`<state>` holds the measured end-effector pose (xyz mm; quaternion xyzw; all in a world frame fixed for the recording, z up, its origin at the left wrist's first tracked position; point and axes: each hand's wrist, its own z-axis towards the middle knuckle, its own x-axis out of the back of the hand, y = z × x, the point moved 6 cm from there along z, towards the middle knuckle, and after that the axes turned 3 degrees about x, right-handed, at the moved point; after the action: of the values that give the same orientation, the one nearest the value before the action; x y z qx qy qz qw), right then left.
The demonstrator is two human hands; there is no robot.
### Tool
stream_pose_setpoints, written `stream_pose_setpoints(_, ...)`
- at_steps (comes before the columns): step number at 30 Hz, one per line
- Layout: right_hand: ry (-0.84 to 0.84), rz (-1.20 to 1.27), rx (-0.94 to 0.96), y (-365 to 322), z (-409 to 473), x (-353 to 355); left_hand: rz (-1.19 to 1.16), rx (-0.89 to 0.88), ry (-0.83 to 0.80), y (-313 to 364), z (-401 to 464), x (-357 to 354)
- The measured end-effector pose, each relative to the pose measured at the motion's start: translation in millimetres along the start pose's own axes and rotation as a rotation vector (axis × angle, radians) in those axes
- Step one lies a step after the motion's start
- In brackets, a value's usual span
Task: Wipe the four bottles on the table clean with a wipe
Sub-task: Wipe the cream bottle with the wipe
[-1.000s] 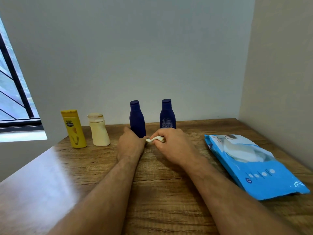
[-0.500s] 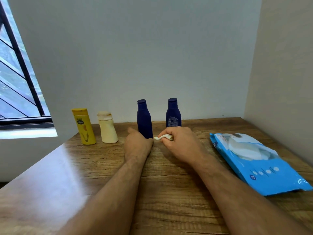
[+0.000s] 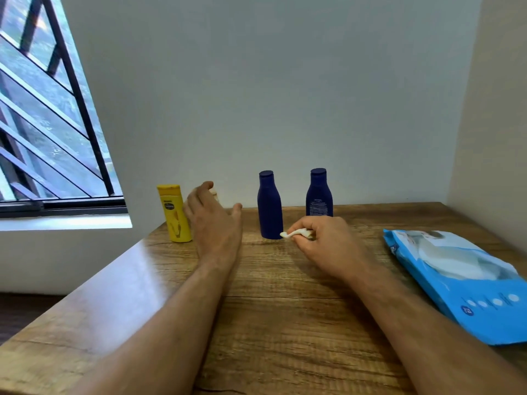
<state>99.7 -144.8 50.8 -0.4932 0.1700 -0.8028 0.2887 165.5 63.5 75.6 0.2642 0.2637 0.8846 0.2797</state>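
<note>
- Two bare forearms stretch away from the camera across the brown wood-grain table (image 3: pixel 271 323), with the flat blue plastic pack of wipes (image 3: pixel 467 283) lying well off to the right of the right hand.
- The right hand (image 3: pixel 325 243) rests low on the table, its fingers (image 3: pixel 306 228) curled round a small crumpled white wipe (image 3: pixel 296 233); the wipe's free end sits just beside the base of the nearer dark-blue plastic bottle (image 3: pixel 269 206), and contact cannot be told from here.
- The left hand (image 3: pixel 215 220) is raised further out, its fingers (image 3: pixel 204 191) spread wide and holding nothing, reaching over the squat cream-coloured plastic bottle (image 3: pixel 214 191), which is almost wholly hidden behind them.
- Just left of those spread fingers stands the tall yellow plastic bottle (image 3: pixel 174 213), upright; beyond the right hand stands the second dark-blue plastic bottle (image 3: pixel 318 195), its label facing the camera.
- The step in hand looks to be fetching the cream bottle for wiping. The next move would call for the left fingers to close round its body without knocking the yellow neighbour, then for bottle and wipe to meet.
</note>
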Motion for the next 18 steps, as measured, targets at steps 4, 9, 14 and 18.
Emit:
stream_pose_setpoints(4,0.008,-0.021,0.019,0.0,2.3,-2.6,0.103,-0.051,-0.028,-5.8,18.0,-10.1)
stream_pose_setpoints(9,-0.006,-0.013,0.013,1.5,4.2,-6.3,0.235,0.023,-0.100,-13.6,37.1,-20.9)
stream_pose_setpoints(14,-0.027,-0.009,0.011,1.1,6.3,-8.8,0.411,0.101,-0.197,-15.1,48.3,-31.8)
stream_pose_setpoints(18,-0.029,0.001,0.008,1.0,6.0,-8.8,0.296,0.141,-0.241,-14.5,44.2,-31.9)
